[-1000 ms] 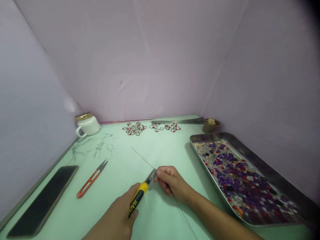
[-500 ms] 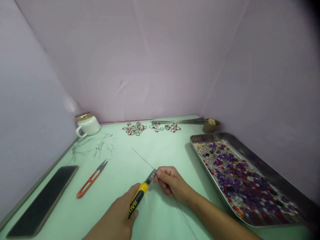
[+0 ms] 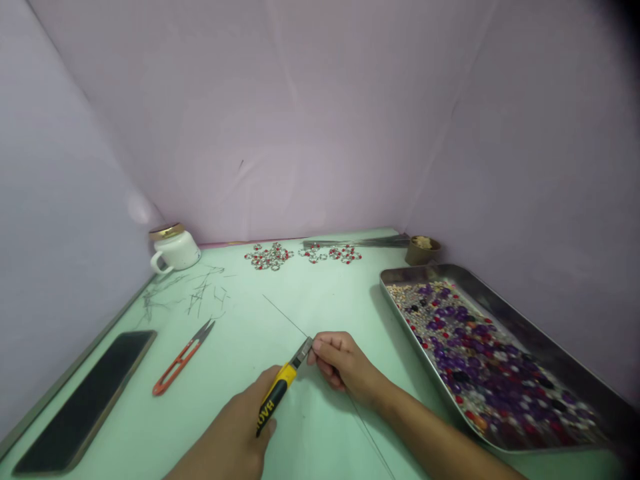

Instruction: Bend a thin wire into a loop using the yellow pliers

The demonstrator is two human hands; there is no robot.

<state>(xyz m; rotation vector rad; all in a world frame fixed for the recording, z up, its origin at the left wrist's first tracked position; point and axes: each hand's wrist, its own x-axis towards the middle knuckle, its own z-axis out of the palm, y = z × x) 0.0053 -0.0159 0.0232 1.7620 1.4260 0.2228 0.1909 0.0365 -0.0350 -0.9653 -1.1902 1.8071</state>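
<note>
My left hand (image 3: pixel 245 423) is wrapped round the yellow-and-black handles of a pair of pliers (image 3: pixel 284 382). The metal jaws are at a thin wire (image 3: pixel 285 315), right beside the fingertips of my right hand (image 3: pixel 340 363). Those fingertips pinch the wire. One straight end of it points up and left past the jaws; a long part trails from under my right hand to the bottom edge. Whether the jaws are clamped on the wire is too small to tell.
Orange thread snips (image 3: pixel 179 363), a dark phone (image 3: pixel 85 407), wire offcuts (image 3: pixel 199 293) and a lidded white mug (image 3: pixel 177 252) are at left. Red-beaded rings (image 3: pixel 270 257), a wire bundle (image 3: pixel 360 243) and a small brown pot (image 3: pixel 421 253) line the back. A metal tray (image 3: pixel 430 373) of beads stands right.
</note>
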